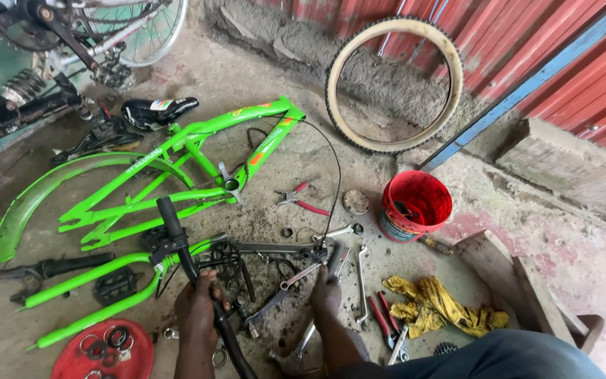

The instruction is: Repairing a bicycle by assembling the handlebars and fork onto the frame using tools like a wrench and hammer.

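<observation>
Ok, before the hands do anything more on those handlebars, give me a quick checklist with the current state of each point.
1. Left hand gripping the black handlebar: ok.
2. Right hand on the metal parts by the stem: ok; exact part held: cannot tell.
3. Spanners lying close to the right hand: ok.
4. Red-handled pliers on the ground beyond the hands: ok.
5. Brake cable running free of the green frame: cannot tell.
6. Ground around the hands uncluttered: not ok, loose parts everywhere.

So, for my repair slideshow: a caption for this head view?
Left hand grips black handlebar; right hand among wrenches.
</observation>
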